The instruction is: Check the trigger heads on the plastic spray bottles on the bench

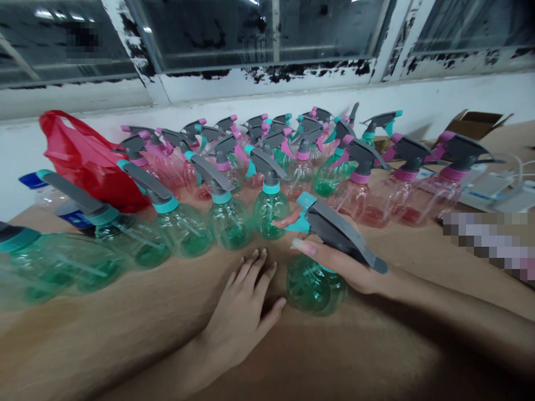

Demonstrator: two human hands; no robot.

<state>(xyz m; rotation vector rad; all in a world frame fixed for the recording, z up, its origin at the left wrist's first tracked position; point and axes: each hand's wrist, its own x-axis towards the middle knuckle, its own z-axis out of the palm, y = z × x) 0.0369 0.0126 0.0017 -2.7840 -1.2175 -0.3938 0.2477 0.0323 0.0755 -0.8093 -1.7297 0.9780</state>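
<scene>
My right hand (343, 259) is wrapped round the neck of a green spray bottle (311, 289), just under its grey and turquoise spray head. A finger reaches forward by the turquoise trigger. The bottle is at the front of the wooden table, a little apart from the others. Left of it, my left hand (244, 303) lies on the tabletop with its fingers spread, holding nothing. Beyond my fingertips stands another green spray bottle (271, 214), in a row of green bottles that runs to the left edge.
Pink spray bottles (349, 197) stand behind and to the right. At the left lie a red plastic bag (90, 161) and a blue-capped bottle (52, 197). An open cardboard box (476, 122) and white cabled items (493, 186) are at the right, below the windows (259, 33).
</scene>
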